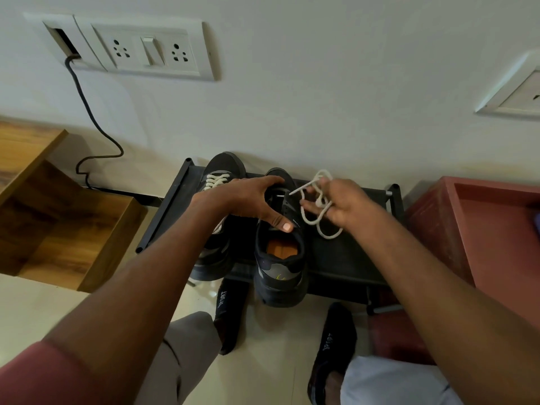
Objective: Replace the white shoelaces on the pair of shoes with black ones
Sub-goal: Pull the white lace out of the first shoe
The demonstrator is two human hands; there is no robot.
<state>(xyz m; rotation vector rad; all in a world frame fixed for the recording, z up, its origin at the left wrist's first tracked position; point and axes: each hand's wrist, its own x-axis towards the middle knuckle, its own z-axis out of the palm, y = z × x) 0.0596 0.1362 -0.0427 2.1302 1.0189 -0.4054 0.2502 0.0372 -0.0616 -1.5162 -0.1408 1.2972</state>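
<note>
Two dark shoes stand on a low black rack (344, 258) against the wall. The left shoe (216, 176) carries its white lace (214, 181) in the eyelets. The right shoe (280, 258) has an orange insole and bare eyelets. My left hand (251, 200) grips the right shoe's upper across the tongue, thumb on the collar. My right hand (343, 204) holds the loose white lace (320, 200), bunched in loops around the fingers, just right of that shoe and above the rack. No black laces are in view.
A wooden open cabinet (52, 217) stands at the left and a red-brown box (482, 229) at the right. A black cable (87, 112) runs down from the wall socket panel (140, 51). My feet in black socks (333, 346) rest on the floor below the rack.
</note>
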